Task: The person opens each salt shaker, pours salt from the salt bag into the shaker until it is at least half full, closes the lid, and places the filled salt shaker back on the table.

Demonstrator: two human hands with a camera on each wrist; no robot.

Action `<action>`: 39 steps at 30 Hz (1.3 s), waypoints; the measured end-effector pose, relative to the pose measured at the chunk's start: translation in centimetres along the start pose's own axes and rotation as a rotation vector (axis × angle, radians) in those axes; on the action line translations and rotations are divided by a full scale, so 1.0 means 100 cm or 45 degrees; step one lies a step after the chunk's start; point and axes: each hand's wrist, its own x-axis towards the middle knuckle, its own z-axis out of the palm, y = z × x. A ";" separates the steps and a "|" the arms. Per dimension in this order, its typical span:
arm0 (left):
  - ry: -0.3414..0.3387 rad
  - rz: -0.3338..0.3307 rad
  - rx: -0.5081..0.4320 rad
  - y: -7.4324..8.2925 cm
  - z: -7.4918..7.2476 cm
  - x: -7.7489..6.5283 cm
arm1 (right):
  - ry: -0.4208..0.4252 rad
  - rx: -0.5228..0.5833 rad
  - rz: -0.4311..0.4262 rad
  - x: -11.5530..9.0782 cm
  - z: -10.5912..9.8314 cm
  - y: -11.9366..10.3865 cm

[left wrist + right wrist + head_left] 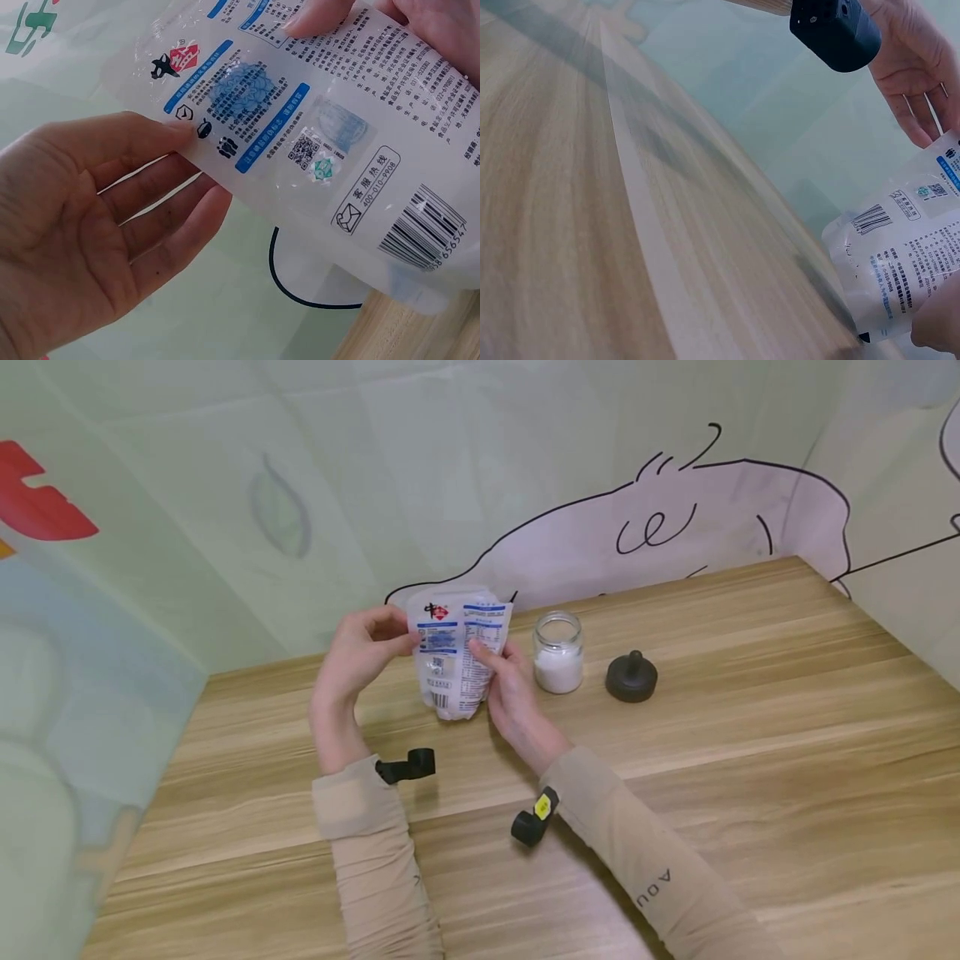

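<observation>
A white plastic salt bag (450, 664) with blue printing and a barcode is held upright above the wooden table. My left hand (356, 656) pinches its left edge, thumb on the printed face and fingers behind. From the other side, my right hand (517, 693) grips the bag with the thumb across the front; its fingers are mostly hidden behind. In the left wrist view, the left thumb (161, 135) touches the bag's edge beside the logo. Just right of the right hand stands an uncovered glass jar (558, 653), partly filled with white grains.
A round black lid (632, 677) with a knob lies right of the jar. The wood-grain table (750, 735) ends at the back against a printed curtain (375, 485). Each wrist carries a small black camera mount, such as the left one (408, 766).
</observation>
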 end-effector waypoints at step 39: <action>0.065 -0.046 -0.007 0.001 -0.002 -0.001 | -0.055 -0.012 0.006 -0.004 0.002 -0.002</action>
